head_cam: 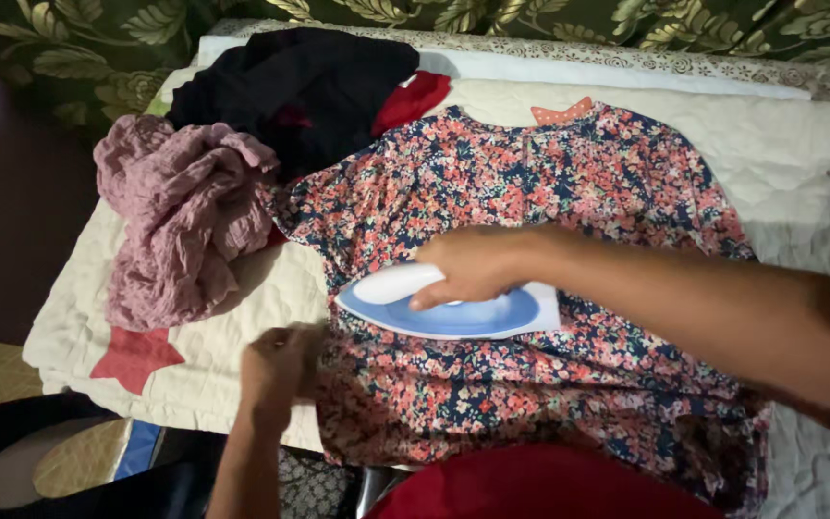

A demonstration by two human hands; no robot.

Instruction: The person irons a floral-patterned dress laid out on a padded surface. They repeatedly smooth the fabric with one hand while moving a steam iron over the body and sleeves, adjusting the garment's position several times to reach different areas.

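A floral garment [549, 192] is lying spread across the centre of the frame on a cream quilted pad [213, 356]. The right hand [473, 264], entering from the right edge, is closing its fingers around the white handle of a blue and white iron [453, 308], which is resting flat on the garment's middle. The left hand [276, 365], at lower centre-left, is pinching the garment's left edge just beside the iron's pointed tip. A crumpled mauve cloth [175, 221] and a dark heap of clothes [300, 86] are lying in the upper left.
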